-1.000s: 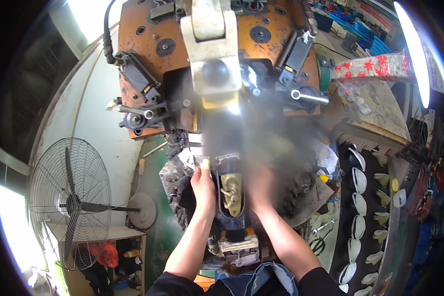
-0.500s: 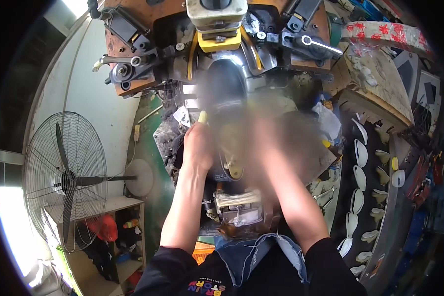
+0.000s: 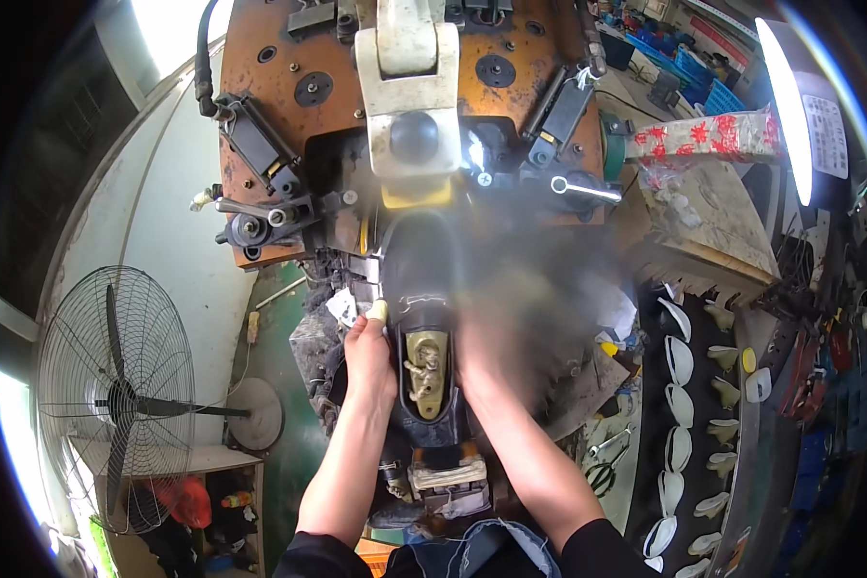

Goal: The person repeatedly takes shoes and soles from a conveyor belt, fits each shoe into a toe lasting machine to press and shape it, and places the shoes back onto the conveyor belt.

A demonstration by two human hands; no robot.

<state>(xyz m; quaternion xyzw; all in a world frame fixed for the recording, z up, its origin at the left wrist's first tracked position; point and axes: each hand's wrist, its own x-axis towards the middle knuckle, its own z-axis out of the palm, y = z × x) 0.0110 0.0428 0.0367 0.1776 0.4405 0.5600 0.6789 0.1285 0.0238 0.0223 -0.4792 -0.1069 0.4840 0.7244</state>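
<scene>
A black shoe upper (image 3: 422,275) is pulled over a yellow-green last (image 3: 428,395), its toe pointing away from me under the machine's white head (image 3: 409,106). The last's knobbly top shows through the shoe opening. At the shoe's left side my left hand (image 3: 370,361) is closed against it, with a pale yellow cover on one upright digit. My right hand (image 3: 479,364) lies along the right side, touching the shoe; a dark smear across the picture hides its fingers. A yellow block (image 3: 419,194) sits just above the toe.
The machine's orange-brown plate (image 3: 385,77) carries side clamps and a lever (image 3: 588,188). A caged fan (image 3: 116,400) stands at left over an open shelf. Pale shoe-shaped pieces (image 3: 679,405) line a dark rack at right. A wooden box (image 3: 703,226) stands behind it.
The view has shifted, showing more of the machine's plate at the top. My hands and the shoe appear lower in the picture. My right hand has come in closer to the shoe's side.
</scene>
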